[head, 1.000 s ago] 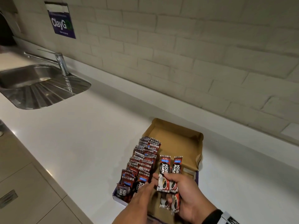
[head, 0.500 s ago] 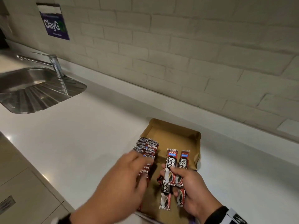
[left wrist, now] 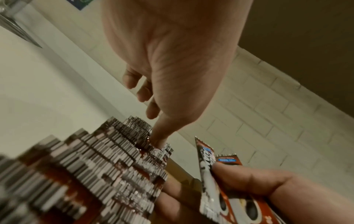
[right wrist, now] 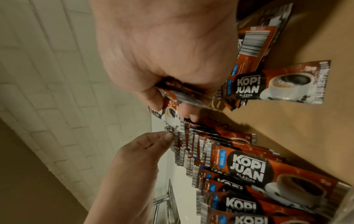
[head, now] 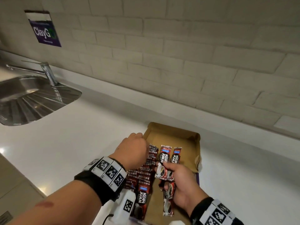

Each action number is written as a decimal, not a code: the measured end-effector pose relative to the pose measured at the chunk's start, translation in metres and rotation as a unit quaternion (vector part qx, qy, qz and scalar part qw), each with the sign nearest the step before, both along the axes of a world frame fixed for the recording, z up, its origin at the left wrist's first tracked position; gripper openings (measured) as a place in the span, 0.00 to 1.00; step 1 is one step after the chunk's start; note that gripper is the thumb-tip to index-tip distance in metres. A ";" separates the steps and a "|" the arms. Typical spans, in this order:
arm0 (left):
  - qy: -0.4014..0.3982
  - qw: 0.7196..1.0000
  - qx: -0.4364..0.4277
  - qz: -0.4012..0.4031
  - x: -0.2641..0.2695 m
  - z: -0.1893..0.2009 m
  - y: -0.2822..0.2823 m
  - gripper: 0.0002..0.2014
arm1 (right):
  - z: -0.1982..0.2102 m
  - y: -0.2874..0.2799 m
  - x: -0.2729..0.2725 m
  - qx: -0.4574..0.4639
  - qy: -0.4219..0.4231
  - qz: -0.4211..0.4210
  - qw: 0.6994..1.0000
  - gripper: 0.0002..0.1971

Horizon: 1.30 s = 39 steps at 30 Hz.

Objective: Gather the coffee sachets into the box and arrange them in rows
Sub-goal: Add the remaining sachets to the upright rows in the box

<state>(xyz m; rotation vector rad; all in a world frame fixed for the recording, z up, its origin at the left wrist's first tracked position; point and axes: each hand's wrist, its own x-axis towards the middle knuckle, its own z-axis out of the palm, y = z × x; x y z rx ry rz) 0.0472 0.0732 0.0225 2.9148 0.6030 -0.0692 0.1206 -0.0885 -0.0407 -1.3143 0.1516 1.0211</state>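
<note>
a few red-brown sachets printed "kopi juan" (head: pixel 164 163) are pinched by the right hand (head: pixel 180 184), thumb on top, fanned above the open cardboard box (head: pixel 186 143). beside them, a packed row of sachets (head: pixel 146 172) stands on edge along the box's left side, barcode ends up. its far end is touched by a fingertip of the left hand (head: pixel 134 151), fingers loosely curled; whether anything is gripped seems doubtful. beyond, a white counter (head: pixel 81 135) and steel sink (head: pixel 32 98) are seen.

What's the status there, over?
Left hand fingering the standing sachet row. Right hand gripping red coffee sachets over brown cardboard box. Nothing obstructing.
</note>
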 end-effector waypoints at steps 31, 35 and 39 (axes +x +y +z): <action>-0.228 0.924 -0.255 0.169 -0.040 0.062 0.030 0.04 | 0.053 -0.046 0.015 0.034 -0.095 0.028 0.995 0.09; -0.179 0.914 -0.348 0.109 -0.050 0.064 -0.004 0.03 | 0.071 -0.053 -0.001 0.024 -0.156 0.099 0.983 0.09; -0.138 0.901 -0.404 0.072 -0.047 0.060 -0.039 0.11 | 0.076 -0.052 -0.020 0.004 -0.200 0.132 0.971 0.08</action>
